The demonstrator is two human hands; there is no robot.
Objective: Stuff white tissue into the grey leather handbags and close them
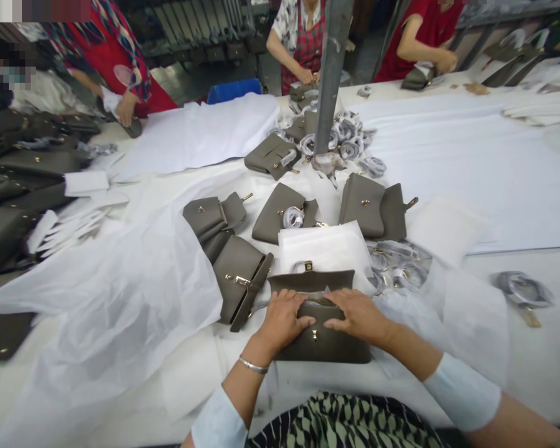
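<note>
An olive-grey handbag [324, 345] lies on the table in front of me, its flap [310, 281] raised away from me and a gold clasp on its front. Both hands are at its mouth. My left hand [287, 317] grips the left part of the opening's edge, with fingers over the rim and thumb on the front. My right hand [354, 314] does likewise on the right part. Something pale, perhaps plastic wrap, shows in the mouth between them. White paper sheets [326, 246] lie just behind the flap.
Other olive handbags [240, 270] lie left and behind. Wrapped straps [404, 274] are heaped at right, and one coil [525, 289] lies farther right. Thin white sheeting [158, 280] covers the left. A metal post [331, 81] rises from the table. Several people work across it.
</note>
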